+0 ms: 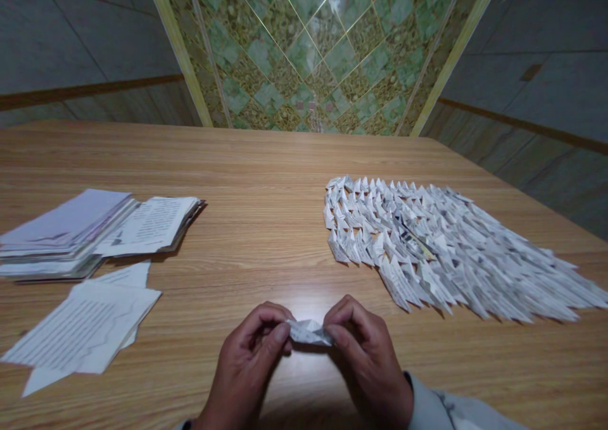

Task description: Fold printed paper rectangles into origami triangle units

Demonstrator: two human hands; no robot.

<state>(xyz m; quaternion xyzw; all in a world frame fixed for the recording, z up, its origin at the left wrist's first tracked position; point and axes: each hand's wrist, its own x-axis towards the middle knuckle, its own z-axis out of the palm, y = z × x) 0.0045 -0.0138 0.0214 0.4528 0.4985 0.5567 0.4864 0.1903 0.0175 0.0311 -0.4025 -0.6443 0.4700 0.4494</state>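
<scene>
A small folded paper boat (310,332), made of printed paper, is stretched between my two hands near the front of the table. My left hand (254,347) pinches its left end between thumb and fingers. At the opposite end, my right hand (363,351) grips the paper the same way. A low peak stands up in the boat's middle. To the right, many similar folded paper boats (427,246) stand in close rows, all of white and grey printed paper.
On the wooden table (247,183), loose printed sheets (85,322) lie at the left. Behind them is a stack of papers (71,224) beside a pile of printed pages (152,224). A green tiled wall panel (313,50) rises beyond the far edge.
</scene>
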